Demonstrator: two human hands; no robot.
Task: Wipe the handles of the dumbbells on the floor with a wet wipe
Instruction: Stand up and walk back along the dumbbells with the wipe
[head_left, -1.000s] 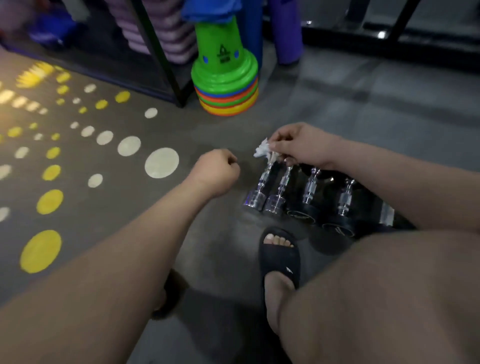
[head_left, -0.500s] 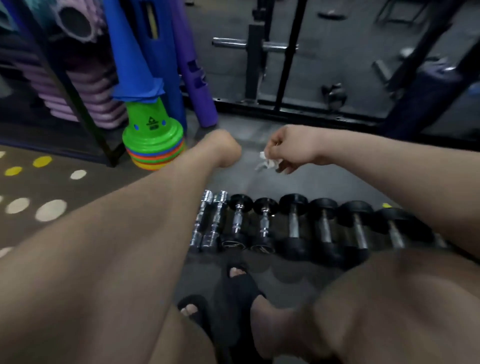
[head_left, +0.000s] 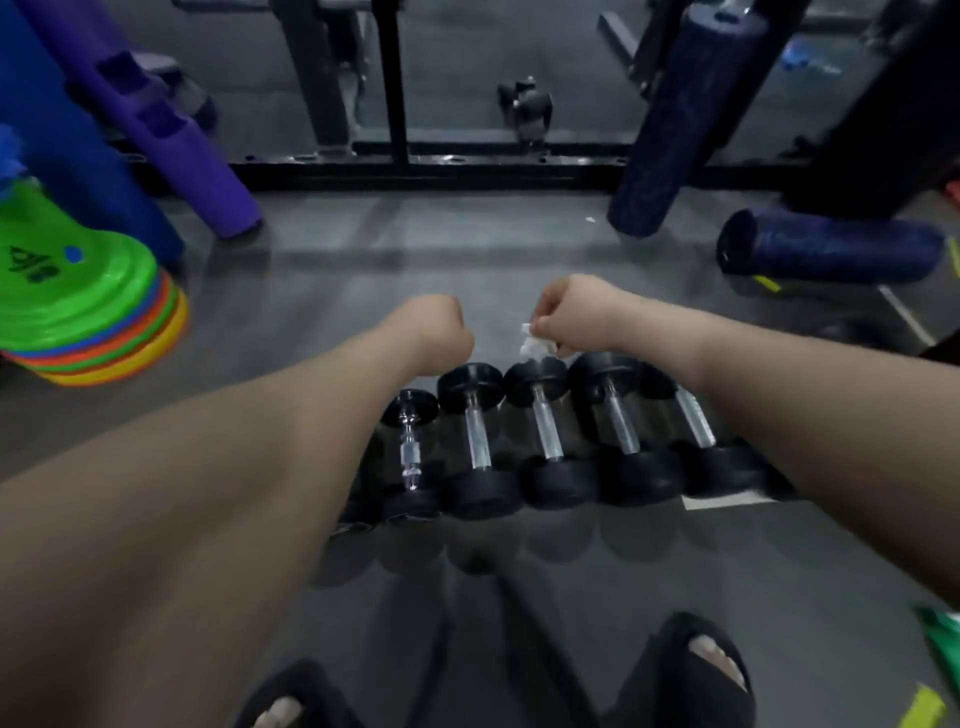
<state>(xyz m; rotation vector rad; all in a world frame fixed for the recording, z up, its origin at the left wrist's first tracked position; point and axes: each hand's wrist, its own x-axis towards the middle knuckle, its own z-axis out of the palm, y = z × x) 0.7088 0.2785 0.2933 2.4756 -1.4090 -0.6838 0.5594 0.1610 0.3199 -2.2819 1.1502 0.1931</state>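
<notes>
Right grip (head_left: 576, 317) pinches the wet wipe (head_left: 532, 347) above the dumbbells (head_left: 545, 434), off every handle; left grip (head_left: 437, 332) fisted, empty. Handles cleaned: cannot tell

Open floor (head_left: 415, 260) beyond packed dumbbells (head_left: 540, 431); cones (head_left: 88, 312) left, foam rollers (head_left: 826, 249) right, rack base (head_left: 415, 171) behind.

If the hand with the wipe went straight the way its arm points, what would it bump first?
Probably the left hand, a fist close beside the right hand; depth is unclear, so it might slip past.
</notes>
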